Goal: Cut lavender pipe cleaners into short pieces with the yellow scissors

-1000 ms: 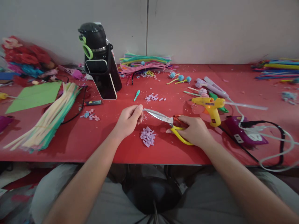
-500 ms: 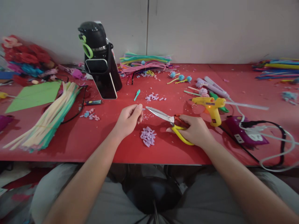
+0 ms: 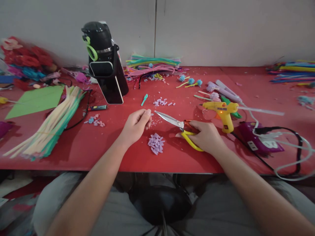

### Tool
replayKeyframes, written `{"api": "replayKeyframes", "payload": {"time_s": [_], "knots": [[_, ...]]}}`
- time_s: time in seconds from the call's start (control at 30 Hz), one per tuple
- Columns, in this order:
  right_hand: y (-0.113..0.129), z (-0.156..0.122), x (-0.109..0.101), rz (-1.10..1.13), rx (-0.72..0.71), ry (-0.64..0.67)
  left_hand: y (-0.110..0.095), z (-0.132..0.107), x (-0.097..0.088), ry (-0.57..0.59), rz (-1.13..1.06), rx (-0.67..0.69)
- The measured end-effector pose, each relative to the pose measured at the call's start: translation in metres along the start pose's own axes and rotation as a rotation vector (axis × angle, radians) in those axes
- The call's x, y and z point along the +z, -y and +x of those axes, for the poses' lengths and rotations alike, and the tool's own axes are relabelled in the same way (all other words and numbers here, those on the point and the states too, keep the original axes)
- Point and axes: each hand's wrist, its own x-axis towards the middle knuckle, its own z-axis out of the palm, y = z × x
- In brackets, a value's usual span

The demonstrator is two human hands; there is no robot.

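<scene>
Thumb and fingertips of my left hand (image 3: 137,124) pinch a small lilac piece (image 3: 152,114), probably cut pipe cleaner, with only its tip showing. My right hand (image 3: 205,136) is wrapped round the yellow and orange handles of a pair of scissors (image 3: 169,120). Their blades look closed and point left, the tip just short of the lilac piece. Below and between my hands lies a heap of short lilac pieces (image 3: 156,143). A looser scatter of lilac pieces (image 3: 161,102) lies farther back, close to a small teal stick (image 3: 144,99).
On the left are a bundle of cream and green pipe cleaners (image 3: 51,121) and a green sheet (image 3: 36,100). A black bottle (image 3: 98,39) with a phone (image 3: 112,90) stands behind. To the right are a yellow glue gun (image 3: 222,111), a purple power strip (image 3: 261,141) and cables (image 3: 299,154).
The scissors and my right hand have shifted very slightly; the blade tip is a touch farther from my left fingertips. My left hand keeps its pinch in nearly the same place.
</scene>
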Motion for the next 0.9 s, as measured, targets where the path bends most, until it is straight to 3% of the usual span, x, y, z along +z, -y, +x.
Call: {"api": "replayKeyframes", "payload": {"time_s": [0.9], "knots": [[-0.0022, 0.0006, 0.0012, -0.020, -0.030, 0.033, 0.0050, 0.0012, -0.0025, -0.094, -0.008, 0.008]]}}
